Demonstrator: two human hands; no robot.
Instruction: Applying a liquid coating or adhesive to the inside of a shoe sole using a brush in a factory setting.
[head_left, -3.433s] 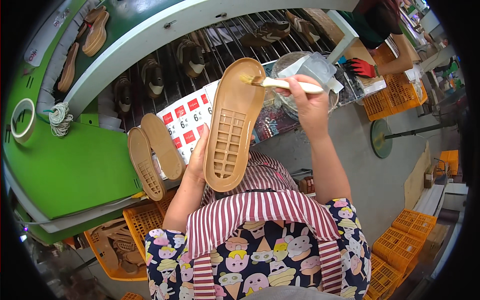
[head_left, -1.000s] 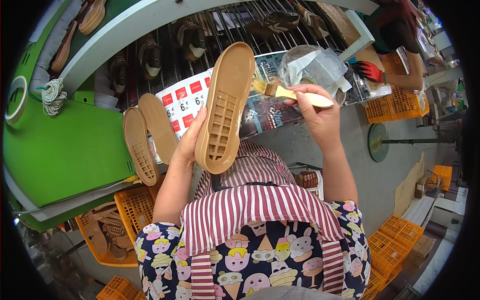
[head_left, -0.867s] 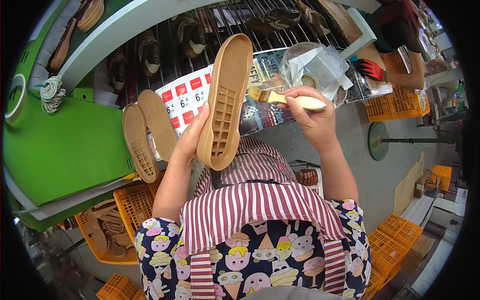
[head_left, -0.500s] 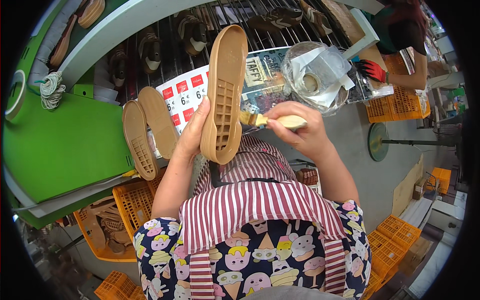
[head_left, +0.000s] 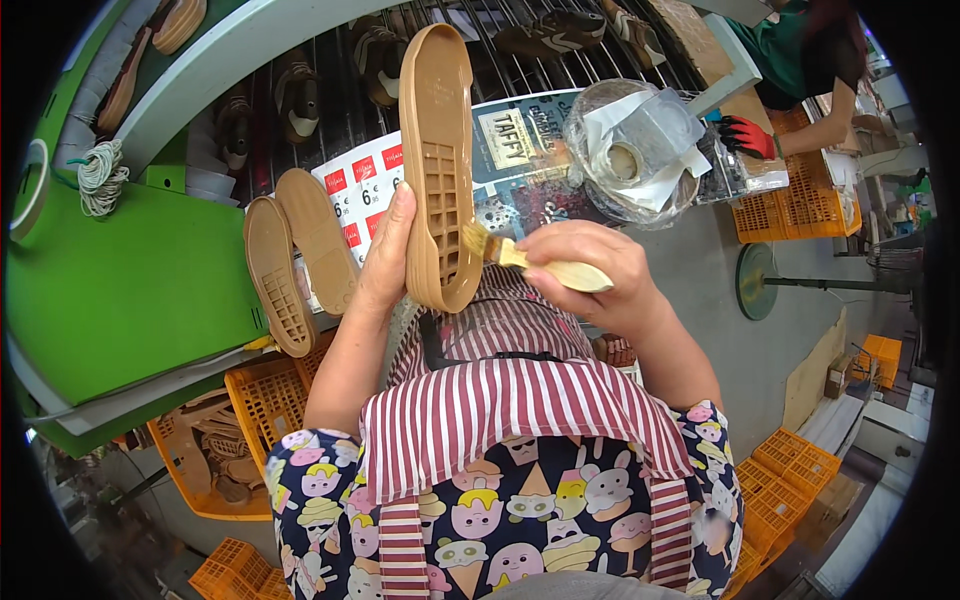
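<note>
A tan shoe sole (head_left: 437,120) stands nearly upright in front of me, its hollow inner side with a grid of square pockets facing me. My left hand (head_left: 384,250) grips it by its left edge, fingers behind it. Closed round a pale wooden handle, my right hand (head_left: 595,265) holds a brush (head_left: 508,252). Its yellowish bristles touch or nearly touch the sole's right rim near the wider end. Two more tan soles, one with a grid (head_left: 275,270) and one smoother (head_left: 318,235), lean side by side left of my left hand.
A plastic-wrapped bowl (head_left: 622,165) with white paper stands on the poster-covered bench (head_left: 515,150). Shoes (head_left: 380,60) rest on a dark rack behind. The green surface (head_left: 120,290) lies left. Orange crates (head_left: 200,470) sit below. At the right, another person's red-gloved hand (head_left: 745,137) reaches in.
The sole in my left hand has shifted slightly left and up. The brush has moved a little left with it, bristles now lower along the rim. The other person's arm has shifted slightly.
</note>
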